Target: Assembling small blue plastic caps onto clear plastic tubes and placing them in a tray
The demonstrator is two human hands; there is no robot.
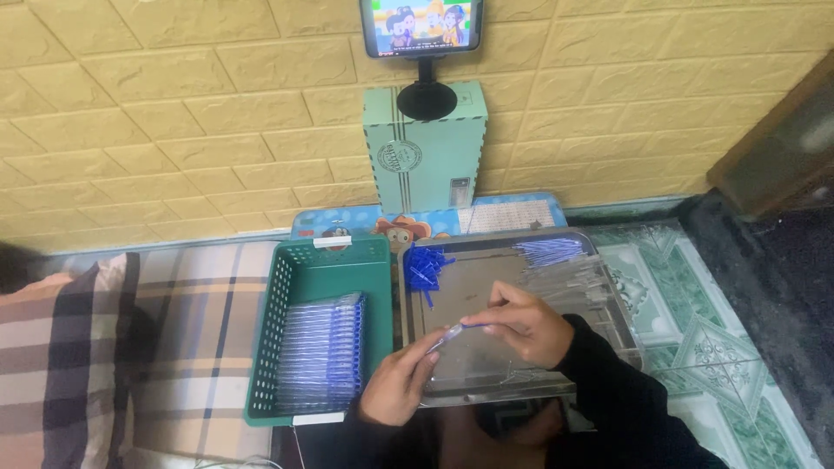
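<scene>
A clear pen with a blue tip is pinched at both ends between the fingertips of the left hand and the right hand, above the metal tray. Blue caps are heaped at the tray's far left corner. Finished pens are stacked in the green basket left of the tray.

One green basket, one metal tray, two hands (pens too many to count).
</scene>
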